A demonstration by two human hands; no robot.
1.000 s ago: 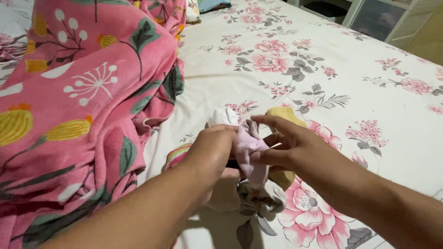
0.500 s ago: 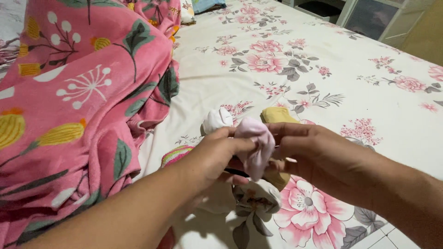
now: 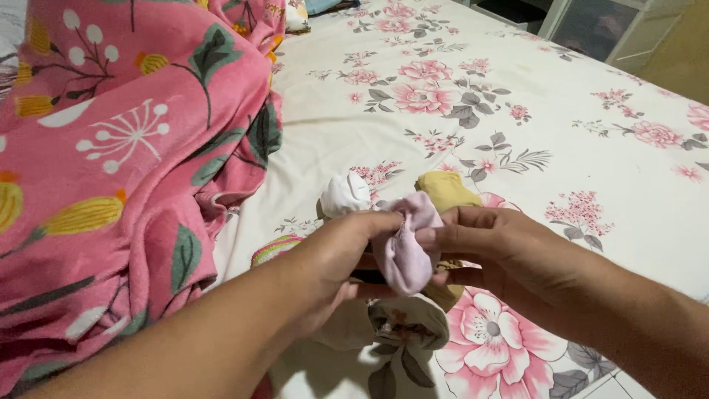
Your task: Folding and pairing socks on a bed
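Both my hands hold a small pale pink sock (image 3: pixel 408 247) over the bed. My left hand (image 3: pixel 336 258) pinches its left side, and my right hand (image 3: pixel 496 251) grips its right side with the fingertips. Just behind the sock lie a white rolled sock (image 3: pixel 344 193) and a mustard-yellow sock (image 3: pixel 445 190) on the sheet. Under my hands a patterned piece of cloth (image 3: pixel 408 321) and a striped pink-green item (image 3: pixel 275 249) show partly; the rest of them is hidden by my arms.
A white bed sheet with pink flowers (image 3: pixel 458 96) covers the bed. A bunched pink blanket with leaf and flower prints (image 3: pixel 125 162) fills the left side. Furniture with dark panels (image 3: pixel 591 29) stands past the bed's far right edge.
My hands have lifted the pink sock slightly and drawn it more upright between them. The view has shifted a little toward the blanket.
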